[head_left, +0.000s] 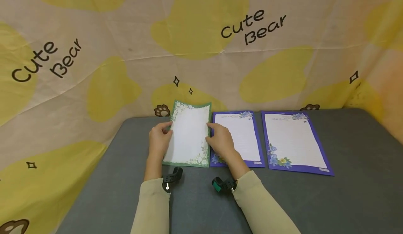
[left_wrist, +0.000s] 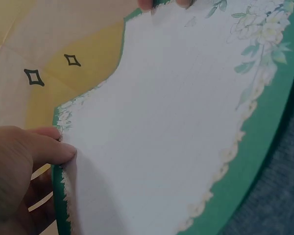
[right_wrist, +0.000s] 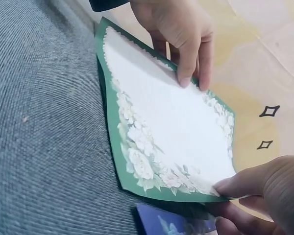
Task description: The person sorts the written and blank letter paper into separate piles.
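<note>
A sheet of stationery paper (head_left: pixel 189 136) with a green border and white flowers is held up at its two long sides. My left hand (head_left: pixel 159 139) pinches its left edge between thumb and fingers. On the opposite edge my right hand (head_left: pixel 221 139) pinches it the same way. The sheet bows between the hands in the left wrist view, and its far part stands off the table. Partly behind my right hand lies a purple-bordered sheet (head_left: pixel 240 132) with blue flowers.
A second purple-bordered sheet (head_left: pixel 294 141) lies farther right on the dark grey table (head_left: pixel 104 192). Behind the table hangs a cream and yellow cloth (head_left: pixel 195 27) printed with "Cute Bear". Each wrist wears a black camera band.
</note>
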{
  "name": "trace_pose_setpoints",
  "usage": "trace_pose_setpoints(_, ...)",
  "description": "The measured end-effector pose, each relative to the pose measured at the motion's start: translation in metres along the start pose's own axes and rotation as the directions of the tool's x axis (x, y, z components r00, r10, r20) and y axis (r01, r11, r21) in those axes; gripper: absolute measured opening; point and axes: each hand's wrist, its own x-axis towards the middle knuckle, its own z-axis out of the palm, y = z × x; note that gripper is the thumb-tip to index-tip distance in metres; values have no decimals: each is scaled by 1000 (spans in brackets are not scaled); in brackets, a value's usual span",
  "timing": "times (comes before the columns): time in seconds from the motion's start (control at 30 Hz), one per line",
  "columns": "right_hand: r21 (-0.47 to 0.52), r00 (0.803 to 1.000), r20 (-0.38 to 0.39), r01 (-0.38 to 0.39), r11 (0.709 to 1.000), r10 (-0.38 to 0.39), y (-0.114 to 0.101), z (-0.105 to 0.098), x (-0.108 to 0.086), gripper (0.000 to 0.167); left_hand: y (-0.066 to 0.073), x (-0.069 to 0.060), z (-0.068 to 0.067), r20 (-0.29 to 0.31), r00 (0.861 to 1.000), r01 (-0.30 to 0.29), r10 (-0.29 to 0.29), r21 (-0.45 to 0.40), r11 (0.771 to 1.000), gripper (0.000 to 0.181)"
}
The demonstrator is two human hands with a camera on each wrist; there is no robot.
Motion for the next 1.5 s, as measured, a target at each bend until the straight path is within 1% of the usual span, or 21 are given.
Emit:
trace_pose_setpoints(0.13, -10, 1000, 15, -14, 1000, 14, 3, 2, -1, 53, -3, 0, 2, 4, 1000, 16, -16, 1, 1000, 35)
trace_pose_setpoints(0.33, -101, 999, 37, 8, 995, -4, 6, 7, -4, 50, -11, 0, 5, 31, 998, 56, -56, -7, 998, 35)
trace_pose_setpoints(0.47, -148, 998, 52, 28, 989, -20, 7, 11, -5, 48, -16, 0, 8, 44, 997, 59, -59, 4, 998, 35)
trace_pose_setpoints(0.6, -173, 998, 61, 30, 984, -20, 9, 14, -5, 46, -18, 0, 9, 62, 996, 64, -65, 19, 998, 36)
trace_pose_setpoints(0.8, -167, 998, 57, 29, 985, -20, 11, 16, -4, 45, -20, 1, 12, 68, 992, 98, -103, 64, 993, 37)
trace_pose_setpoints(1.03, -131, 999, 48, 11, 991, -5, 12, 18, -4, 45, -24, 1, 14, 51, 990, 126, -132, 110, 986, 38)
trace_pose_setpoints(1.27, -118, 999, 42, 3, 993, 2, 10, 18, -5, 43, -26, 0, 12, 26, 988, 146, -149, 113, 983, 36)
trace_pose_setpoints(1.37, -117, 999, 42, 11, 993, -6, 9, 17, -5, 43, -25, 0, 12, 32, 988, 145, -149, 107, 984, 35)
trace_pose_setpoints(1.5, -121, 999, 47, 18, 992, -13, 8, 15, -5, 41, -24, 0, 12, 57, 988, 134, -141, 102, 986, 34)
